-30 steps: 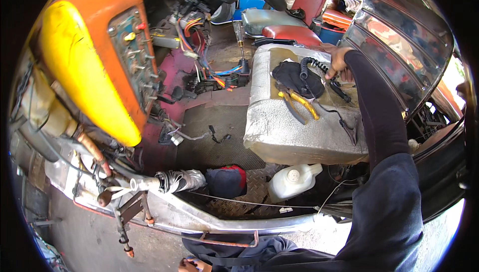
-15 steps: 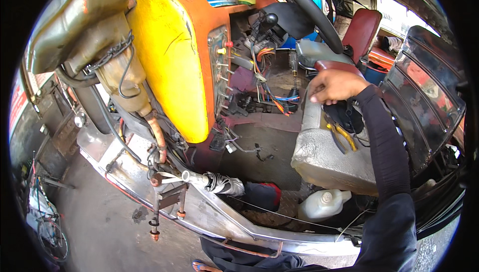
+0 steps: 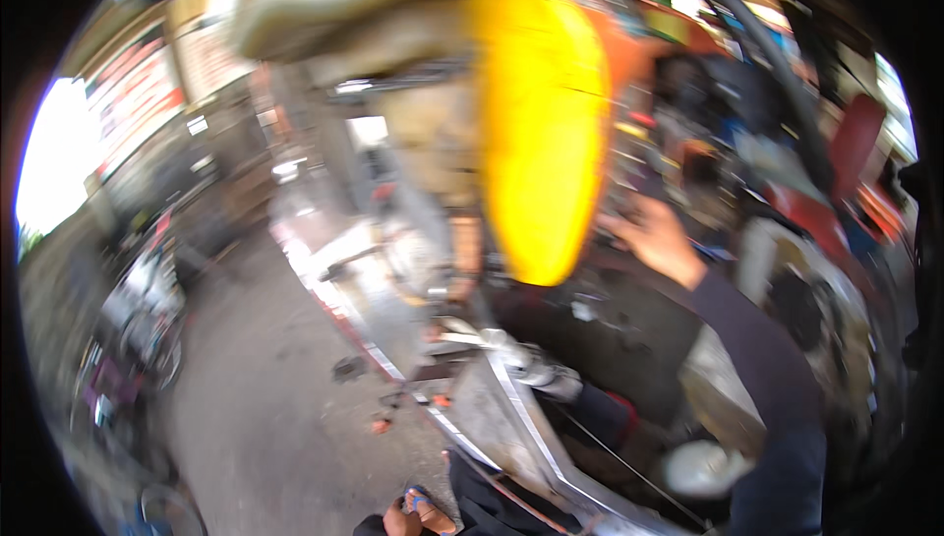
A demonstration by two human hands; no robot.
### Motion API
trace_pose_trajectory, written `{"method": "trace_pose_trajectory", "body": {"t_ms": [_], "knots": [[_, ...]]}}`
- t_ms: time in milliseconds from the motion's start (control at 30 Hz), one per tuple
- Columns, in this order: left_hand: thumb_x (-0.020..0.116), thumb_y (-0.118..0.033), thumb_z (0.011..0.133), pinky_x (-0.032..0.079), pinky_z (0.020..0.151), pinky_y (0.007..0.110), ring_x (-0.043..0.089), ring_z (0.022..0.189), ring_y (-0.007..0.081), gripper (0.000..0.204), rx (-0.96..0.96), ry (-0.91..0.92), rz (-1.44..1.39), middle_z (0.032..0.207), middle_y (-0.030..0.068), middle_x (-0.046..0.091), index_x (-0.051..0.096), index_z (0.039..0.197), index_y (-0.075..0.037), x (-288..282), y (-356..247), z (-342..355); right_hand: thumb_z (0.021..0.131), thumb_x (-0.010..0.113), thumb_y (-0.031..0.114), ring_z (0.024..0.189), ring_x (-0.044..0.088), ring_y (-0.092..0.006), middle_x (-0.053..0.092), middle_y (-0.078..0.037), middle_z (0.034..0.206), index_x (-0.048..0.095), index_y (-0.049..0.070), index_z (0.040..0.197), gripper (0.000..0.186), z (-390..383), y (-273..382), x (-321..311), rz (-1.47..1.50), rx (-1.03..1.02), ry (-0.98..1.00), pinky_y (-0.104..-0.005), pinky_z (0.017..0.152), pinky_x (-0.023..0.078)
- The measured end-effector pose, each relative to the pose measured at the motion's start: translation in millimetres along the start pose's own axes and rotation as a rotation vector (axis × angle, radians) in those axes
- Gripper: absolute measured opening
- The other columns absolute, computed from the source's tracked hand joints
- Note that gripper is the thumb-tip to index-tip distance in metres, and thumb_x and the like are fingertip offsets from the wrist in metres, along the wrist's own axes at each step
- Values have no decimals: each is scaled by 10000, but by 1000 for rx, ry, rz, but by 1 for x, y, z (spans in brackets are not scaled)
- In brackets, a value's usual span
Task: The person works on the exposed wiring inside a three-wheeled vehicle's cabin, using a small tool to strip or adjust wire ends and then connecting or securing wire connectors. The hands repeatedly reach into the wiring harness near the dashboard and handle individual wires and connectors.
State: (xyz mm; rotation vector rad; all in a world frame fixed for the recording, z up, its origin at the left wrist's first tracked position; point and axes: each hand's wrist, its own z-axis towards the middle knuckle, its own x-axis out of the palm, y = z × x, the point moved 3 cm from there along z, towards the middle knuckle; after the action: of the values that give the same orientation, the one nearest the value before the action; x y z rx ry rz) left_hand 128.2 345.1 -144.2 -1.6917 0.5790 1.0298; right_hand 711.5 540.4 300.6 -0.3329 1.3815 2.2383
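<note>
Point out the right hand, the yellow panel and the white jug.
Right hand (image 3: 661, 239): head view, on the back of the hand, blurred.
Yellow panel (image 3: 546, 133): head view, on the middle of its face.
White jug (image 3: 700, 469): head view, on its blurred body.

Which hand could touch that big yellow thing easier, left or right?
Probably the right. The right hand, though blurred, is raised and shows just right of the yellow panel's lower part. The left hand seems to hang low beside the sandalled foot, much farther away.
</note>
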Motion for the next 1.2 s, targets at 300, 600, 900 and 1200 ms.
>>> {"method": "trace_pose_trajectory", "body": {"t_ms": [300,600,900,1200], "knots": [[696,-193,812,564,871,383,734,953,339,412,-199,-165,-314,1045,229,736,709,1172,8,-21,-24,-46,933,578,3,791,659,-143,650,-101,940,547,-76,1075,165,1,-21,-12,113,-90,-90,-276,657,539],[653,-155,860,556,755,450,709,854,368,224,-136,-243,-402,889,205,730,748,1035,-52,-3,-44,-68,990,568,66,815,645,-124,642,-101,1032,551,-91,1131,212,7,-46,-6,138,-92,-171,-262,652,548],[621,-146,876,551,777,469,698,901,415,225,-97,-219,-585,944,249,713,743,1023,-27,3,-43,-75,928,542,-4,797,622,-125,639,-77,945,564,-86,1136,224,9,-39,-13,113,-117,-97,-284,712,516],[629,-215,890,550,784,467,699,901,412,249,-146,-248,-522,925,240,716,753,1020,-41,8,-30,-71,979,636,131,772,635,-145,634,-87,967,576,-76,1103,249,-6,-29,-15,174,-52,-32,-284,707,536]]}}
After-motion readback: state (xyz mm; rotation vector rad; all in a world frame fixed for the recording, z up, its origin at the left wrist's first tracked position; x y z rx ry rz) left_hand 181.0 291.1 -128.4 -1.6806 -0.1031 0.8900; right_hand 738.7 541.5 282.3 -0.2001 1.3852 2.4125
